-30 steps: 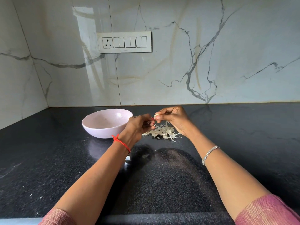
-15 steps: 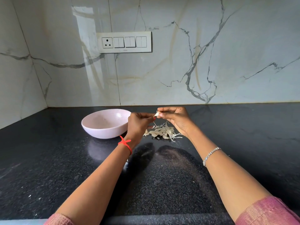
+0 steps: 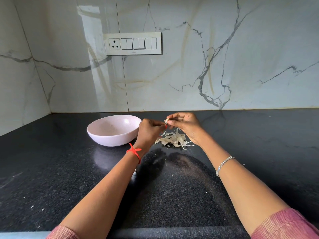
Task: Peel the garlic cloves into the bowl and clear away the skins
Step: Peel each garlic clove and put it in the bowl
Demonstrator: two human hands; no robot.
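Garlic clove (image 3: 166, 121) sits above the black countertop (image 3: 51, 169), pinched at its right side between the thumb and fingertips of the right hand (image 3: 185, 125). We see the left hand (image 3: 149, 132) at 9 o'clock from the clove, its fingers curled and its thumb and forefinger pinching the clove's left side. Whether they grip skin or flesh we cannot tell. At 6 o'clock from the clove, a loose pile of skins (image 3: 174, 140) lies on the counter between the two wrists. The pale pink bowl (image 3: 110, 135) stands at 9 o'clock from the left hand, just beside it. We cannot make out its contents. A red thread (image 3: 134, 151) circles the left wrist and a silver bracelet (image 3: 223, 164) the right. A switch plate (image 3: 133, 43) is on the marble wall at 11 o'clock.
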